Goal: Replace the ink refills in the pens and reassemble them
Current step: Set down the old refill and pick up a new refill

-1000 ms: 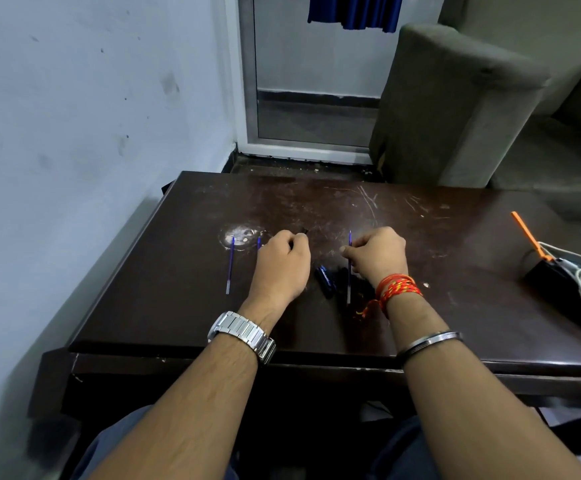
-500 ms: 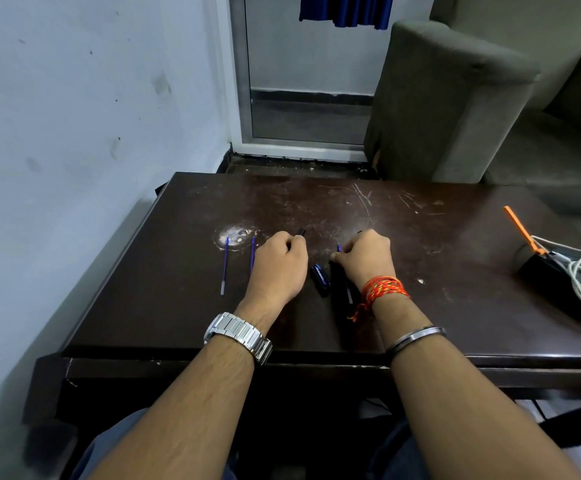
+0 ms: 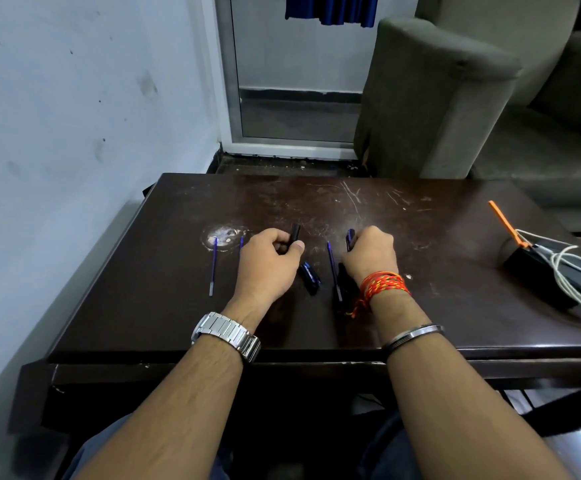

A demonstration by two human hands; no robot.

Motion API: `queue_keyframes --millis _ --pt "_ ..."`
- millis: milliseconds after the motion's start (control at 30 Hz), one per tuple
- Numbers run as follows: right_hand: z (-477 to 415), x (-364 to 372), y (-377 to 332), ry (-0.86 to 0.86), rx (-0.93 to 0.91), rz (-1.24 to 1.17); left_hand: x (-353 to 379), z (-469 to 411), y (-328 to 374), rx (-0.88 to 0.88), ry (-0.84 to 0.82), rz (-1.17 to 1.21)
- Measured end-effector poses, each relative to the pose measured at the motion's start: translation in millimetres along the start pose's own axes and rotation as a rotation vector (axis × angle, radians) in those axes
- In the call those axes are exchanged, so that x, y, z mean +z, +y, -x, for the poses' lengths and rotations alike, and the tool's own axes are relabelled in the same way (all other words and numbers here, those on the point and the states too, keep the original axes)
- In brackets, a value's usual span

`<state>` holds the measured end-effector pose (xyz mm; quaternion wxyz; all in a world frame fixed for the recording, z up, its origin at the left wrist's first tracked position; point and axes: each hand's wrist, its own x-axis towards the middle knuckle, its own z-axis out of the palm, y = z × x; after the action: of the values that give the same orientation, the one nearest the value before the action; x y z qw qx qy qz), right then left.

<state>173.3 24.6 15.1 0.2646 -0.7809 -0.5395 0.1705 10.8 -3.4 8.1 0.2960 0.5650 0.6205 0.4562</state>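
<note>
Blue refill (image 3: 333,270) lies fore-aft just left of right hand (image 3: 368,259), which grips a barrel (image 3: 350,236); left hand (image 3: 268,266) grips black piece (image 3: 295,233).

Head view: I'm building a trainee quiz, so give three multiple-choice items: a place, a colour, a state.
1. Where does the blue-black pen part lie?
A. on the armchair
B. on the table between the left hand and right hand
C. beside the cables

2. The thread on the right wrist is:
A. green
B. white
C. red-orange

3. The left hand:
A. lies flat
B. grips a black pen piece
C. hangs off the table

Key: 1 B, it rests on the wood between them; 2 C, red strands with orange; 3 B, the hand curls round it.
</note>
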Motion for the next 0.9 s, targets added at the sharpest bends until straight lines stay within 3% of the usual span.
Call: queue_keyframes --millis 267,633,767,900 --pt "3 3 -9 0.019 -0.073 -0.077 -2 2 -1 0.026 -0.006 0.026" --pt "29 22 -30 -0.204 -0.267 -0.136 -28 -10 -3 -0.099 0.148 -0.025" --pt "44 33 -45 -0.203 -0.365 -0.119 -41 -15 -9 -0.167 0.228 -0.204" --pt "53 38 -52 -0.210 -0.408 -0.099 -44 -14 -17 -0.279 0.174 -0.382"
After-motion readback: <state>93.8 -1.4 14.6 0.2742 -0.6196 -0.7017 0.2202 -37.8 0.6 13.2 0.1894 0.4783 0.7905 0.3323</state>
